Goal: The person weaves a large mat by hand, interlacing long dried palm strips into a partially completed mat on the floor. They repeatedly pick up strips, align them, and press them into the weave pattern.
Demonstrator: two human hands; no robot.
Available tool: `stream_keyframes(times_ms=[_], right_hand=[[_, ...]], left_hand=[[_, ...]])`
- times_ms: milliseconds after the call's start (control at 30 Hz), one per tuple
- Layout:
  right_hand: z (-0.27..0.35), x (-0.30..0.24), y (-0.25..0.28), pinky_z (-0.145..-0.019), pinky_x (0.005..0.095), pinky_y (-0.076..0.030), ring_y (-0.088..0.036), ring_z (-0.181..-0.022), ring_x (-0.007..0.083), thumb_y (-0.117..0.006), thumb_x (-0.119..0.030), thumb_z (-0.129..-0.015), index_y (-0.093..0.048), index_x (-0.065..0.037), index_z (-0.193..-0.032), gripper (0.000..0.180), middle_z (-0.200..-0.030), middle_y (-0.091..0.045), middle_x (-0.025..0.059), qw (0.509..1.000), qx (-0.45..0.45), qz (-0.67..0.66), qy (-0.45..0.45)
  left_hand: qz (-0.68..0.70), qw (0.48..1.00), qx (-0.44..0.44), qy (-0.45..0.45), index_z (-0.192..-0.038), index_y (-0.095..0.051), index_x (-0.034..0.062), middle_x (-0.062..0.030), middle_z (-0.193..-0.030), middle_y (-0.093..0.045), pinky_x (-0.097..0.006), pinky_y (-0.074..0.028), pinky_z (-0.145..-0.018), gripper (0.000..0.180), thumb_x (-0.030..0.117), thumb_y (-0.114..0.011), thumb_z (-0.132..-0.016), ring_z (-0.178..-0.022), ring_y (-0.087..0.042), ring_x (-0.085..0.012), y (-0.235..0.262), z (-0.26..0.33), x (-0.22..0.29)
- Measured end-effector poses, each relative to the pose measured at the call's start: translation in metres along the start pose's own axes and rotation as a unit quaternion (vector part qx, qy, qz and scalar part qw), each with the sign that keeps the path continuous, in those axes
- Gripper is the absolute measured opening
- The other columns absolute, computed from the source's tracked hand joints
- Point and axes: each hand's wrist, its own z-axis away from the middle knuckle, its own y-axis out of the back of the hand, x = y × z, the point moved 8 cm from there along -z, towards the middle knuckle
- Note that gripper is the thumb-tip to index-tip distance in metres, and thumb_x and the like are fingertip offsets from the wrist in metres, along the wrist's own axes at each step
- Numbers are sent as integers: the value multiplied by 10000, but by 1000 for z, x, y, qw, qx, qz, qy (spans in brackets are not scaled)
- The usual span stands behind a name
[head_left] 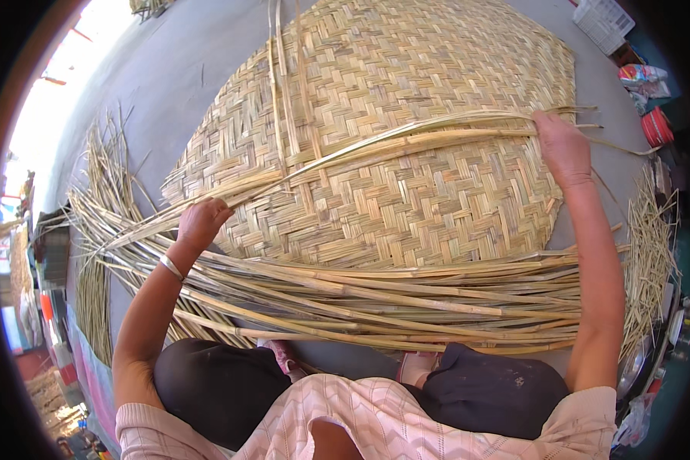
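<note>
A few long split reed strips (406, 136) stretch across a woven reed mat (437, 69) with a herringbone pattern. My left hand (202, 222), with a bracelet at the wrist, is closed round the strips near the mat's left edge. Their other end is gripped by my right hand (563, 147) at the mat's right edge, where loose tips stick out past the fist. Between the hands the strips bow slightly away from me. Several upright strips (280, 92) run up the mat's left part, some crossing beneath the held ones. A thick bundle of reeds (391, 299) lies between the mat and my knees.
More reed ends (111, 184) fan out at the left, and a pile of thin stalks (652, 261) lies at the right. A white plastic crate (602, 24), a red spool-like roll (656, 126) and plastic bags (642, 77) stand at the far right. Grey floor (161, 69) surrounds the mat.
</note>
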Motion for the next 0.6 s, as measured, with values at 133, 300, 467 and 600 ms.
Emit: stream_keyframes(times_ms=[133, 300, 467, 600], right_hand=[[-1, 6, 20, -657, 423, -505, -629, -806, 295, -527, -51, -811, -547, -117, -929, 136, -838, -597, 78, 998, 41, 37, 29], [13, 24, 8, -687, 413, -503, -618, -821, 297, -531, -41, -801, -548, -118, -946, 166, -848, -590, 72, 999, 14, 41, 5], [20, 68, -10, -707, 426, -502, -614, -876, 318, -516, -41, -833, -547, -112, -953, 144, -928, -610, 97, 998, 3, 65, -27], [2, 113, 34, -719, 407, -510, -634, -859, 311, -496, -67, -893, -565, -80, -1020, 145, -1010, -640, 103, 989, 104, 99, -28]], left_hand=[[59, 997, -10, 51, -848, -673, 77, -122, -693, -641, -410, -472, -611, 284, 361, -658, -850, -661, -622, -303, 6, 6, -6], [79, 992, -2, 102, -830, -677, 89, -111, -659, -632, -420, -467, -598, 307, 394, -648, -854, -643, -613, -308, 30, 7, 13], [53, 996, -20, 67, -849, -691, 104, -95, -671, -643, -409, -485, -616, 303, 406, -664, -839, -657, -625, -297, 33, 7, 40], [54, 998, 9, -29, -859, -688, 99, -87, -844, -669, -415, -464, -815, 214, 308, -679, -812, -859, -633, -299, 30, 27, 44]])
